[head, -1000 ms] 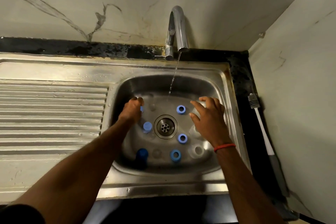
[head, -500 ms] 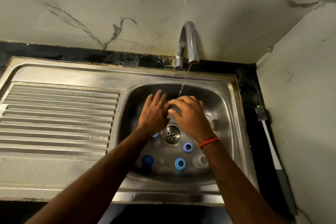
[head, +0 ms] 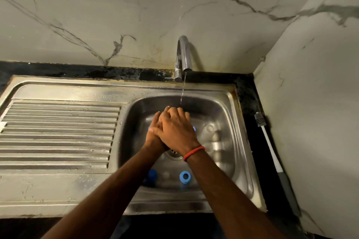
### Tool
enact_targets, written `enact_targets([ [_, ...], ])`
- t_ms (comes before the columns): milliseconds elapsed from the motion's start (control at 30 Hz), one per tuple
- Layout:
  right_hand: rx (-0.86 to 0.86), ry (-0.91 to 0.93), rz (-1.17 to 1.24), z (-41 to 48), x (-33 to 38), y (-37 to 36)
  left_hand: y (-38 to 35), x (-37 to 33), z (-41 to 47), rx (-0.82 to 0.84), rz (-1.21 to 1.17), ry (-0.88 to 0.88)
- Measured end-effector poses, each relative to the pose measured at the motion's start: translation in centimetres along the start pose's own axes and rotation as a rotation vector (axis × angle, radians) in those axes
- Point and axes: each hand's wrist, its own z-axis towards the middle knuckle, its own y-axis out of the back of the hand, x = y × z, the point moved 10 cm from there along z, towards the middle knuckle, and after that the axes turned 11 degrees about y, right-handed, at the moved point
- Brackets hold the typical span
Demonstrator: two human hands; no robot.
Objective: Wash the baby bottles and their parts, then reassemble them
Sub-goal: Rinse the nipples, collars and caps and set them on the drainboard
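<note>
My two hands meet above the sink basin, just under the thin stream of water from the tap. My right hand, with a red thread at the wrist, lies on top of my left hand, palm against it. Neither hand holds anything that shows. Baby bottle parts lie on the basin floor: a blue ring and a dark blue cap near the front, a clear nipple between them, and clear bottles at the right. Other blue parts are mostly hidden under my hands.
A ribbed steel drainboard stretches to the left of the basin. A white-handled bottle brush lies on the dark counter strip to the right, close to the marble side wall. The drain sits partly under my wrists.
My hands left the parts on the basin floor, came together under the water stream, and now the right one covers the left. The camera has tilted upward.
</note>
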Motion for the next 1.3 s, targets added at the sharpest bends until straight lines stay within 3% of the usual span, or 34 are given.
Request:
enact_targets([
  [67,0.029,0.012,0.063,-0.1,-0.1,-0.1,-0.6,-3.0,-0.9,0.256,-0.185,-0.233],
  [167,0.208,0.083,0.235,-0.3,0.4,-1.2,-0.5,-3.2,-1.7,0.312,-0.163,-0.28],
  [233,0.234,0.093,0.288,-0.6,0.3,-1.2,-1.3,-3.1,-2.1,0.301,-0.157,-0.247],
  [400,0.041,0.058,0.179,-1.0,-1.1,0.9,2.5,-3.0,-1.7,0.169,-0.215,-0.281],
  [633,0.122,0.102,0.247,-0.9,0.0,1.0,-1.0,-4.8,-2.6,0.267,-0.022,-0.417],
  [700,0.054,0.09,0.252,-0.9,-0.3,1.7,0.8,-4.6,-2.4,0.265,-0.046,-0.396],
  [800,-0.042,0.064,0.223,-1.4,-1.0,1.9,3.8,-3.2,-1.6,0.125,-0.205,-0.278],
  [900,0.077,0.064,0.457,-2.0,-2.0,1.2,3.2,-3.6,-2.2,0.124,-0.232,-0.334],
  [1000,0.19,-0.08,0.573,-3.6,-5.9,0.4,1.9,-4.5,-2.7,0.169,-0.263,-0.377],
  [1200,0.601,-0.291,0.212,-9.8,-12.0,-6.2,1.1,-5.5,-2.8,0.174,-0.297,-0.421],
  [1300,0.688,-0.3,0.099,-12.3,-12.6,-8.8,0.4,-6.0,-2.9,0.234,-0.326,-0.427],
])
